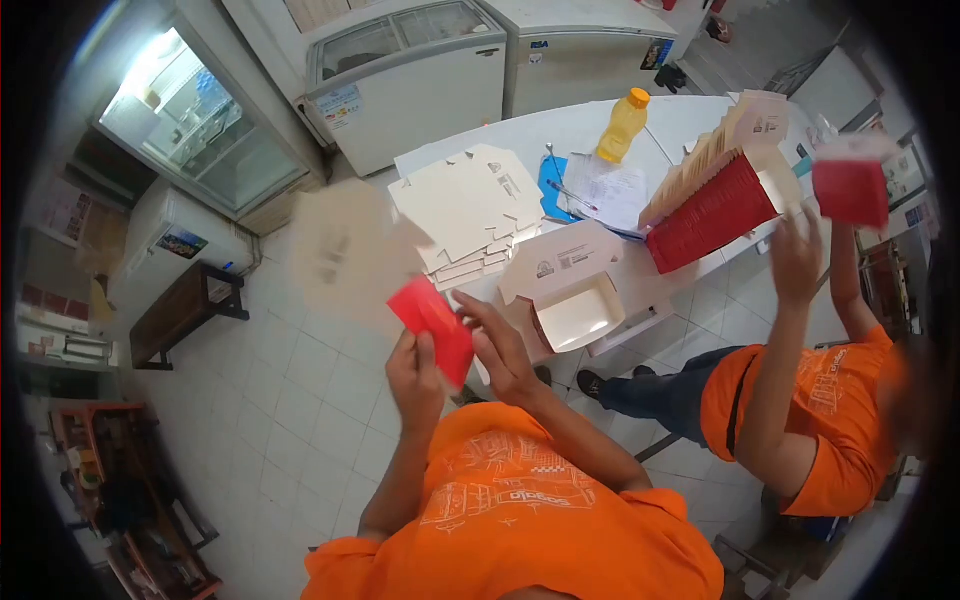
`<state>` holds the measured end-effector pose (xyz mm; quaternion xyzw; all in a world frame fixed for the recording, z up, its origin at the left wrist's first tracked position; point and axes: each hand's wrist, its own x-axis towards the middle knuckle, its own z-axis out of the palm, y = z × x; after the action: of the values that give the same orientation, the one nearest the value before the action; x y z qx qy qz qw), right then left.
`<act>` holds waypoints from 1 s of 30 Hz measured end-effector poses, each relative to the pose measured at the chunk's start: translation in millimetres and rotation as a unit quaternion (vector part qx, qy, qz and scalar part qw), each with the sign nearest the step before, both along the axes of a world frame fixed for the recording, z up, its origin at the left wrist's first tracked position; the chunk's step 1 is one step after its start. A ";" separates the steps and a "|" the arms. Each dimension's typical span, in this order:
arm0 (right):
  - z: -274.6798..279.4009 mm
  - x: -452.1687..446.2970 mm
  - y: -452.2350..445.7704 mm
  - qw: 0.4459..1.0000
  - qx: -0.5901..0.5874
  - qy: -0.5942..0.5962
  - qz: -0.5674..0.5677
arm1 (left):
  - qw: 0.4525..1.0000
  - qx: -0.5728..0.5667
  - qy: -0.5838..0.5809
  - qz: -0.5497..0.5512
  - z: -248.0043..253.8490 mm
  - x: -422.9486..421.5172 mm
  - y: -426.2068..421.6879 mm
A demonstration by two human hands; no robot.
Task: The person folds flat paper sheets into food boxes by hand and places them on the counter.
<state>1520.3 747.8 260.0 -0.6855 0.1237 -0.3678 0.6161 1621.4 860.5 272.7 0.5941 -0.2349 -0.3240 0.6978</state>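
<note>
Red box (440, 322), partly folded by my reading, is up in the air off the near left corner of the white table (560, 130); in the head view I see its pale lid only as a blur to the left. My left hand (413, 378) is clamped on the red panel, thumb across it. My right hand (507, 355) has its fingers at the panel's right edge; I cannot tell whether they pinch it.

Judging by the table, part of the work is done: an open box (577, 305) sits formed at the near edge, and a row of nested boxes (712, 212) runs along the right side. Flat cards (455, 212) stacked at the left edge look left to fold. A co-worker's hand (797, 260) is raised near another red carton (852, 192), off the right end.
</note>
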 end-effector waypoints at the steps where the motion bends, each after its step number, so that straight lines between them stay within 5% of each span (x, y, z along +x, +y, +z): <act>1: -13.4 -9.3 6.4 0.998 0.063 0.028 0.005 | 0.997 0.041 0.019 -0.070 8.5 2.7 19.9; 4: -6.9 -14.4 6.5 0.990 -0.053 0.107 -0.081 | 0.972 0.112 0.114 -0.173 24.3 7.3 50.9; 7: 1.8 -22.7 4.2 0.984 0.008 0.178 -0.028 | 0.952 0.169 0.119 -0.226 3.5 21.4 70.8; 11: 13.5 -22.1 -8.1 0.924 -0.102 0.275 0.244 | 0.963 0.187 0.044 -0.189 0.7 14.2 70.2; 15: 0.8 -4.2 11.3 0.970 -0.025 0.240 -0.013 | 0.952 0.199 -0.021 -0.231 2.9 29.5 67.6; 18: 5.3 -10.5 5.1 0.944 0.018 0.186 0.271 | 0.975 0.120 0.007 -0.186 2.4 30.2 66.9; 19: 11.4 -8.5 1.1 0.924 0.012 0.258 0.282 | 0.981 0.090 0.012 -0.170 8.2 26.0 65.3; 23: 43.3 -2.6 19.8 0.925 -0.314 0.177 0.121 | 0.989 0.023 0.056 -0.138 7.6 35.0 57.1; 28: 31.3 -12.6 1.0 0.948 -0.277 0.146 0.062 | 0.966 0.114 -0.072 -0.220 22.4 90.1 74.7; 30: 27.0 -26.3 -17.1 0.976 -0.180 0.123 0.016 | 0.989 0.081 -0.007 -0.126 32.9 108.8 76.7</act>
<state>1494.0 730.7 287.0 -0.8270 0.1189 -0.2872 0.4684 1730.2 937.2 305.5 0.6167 -0.2861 -0.4230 0.5991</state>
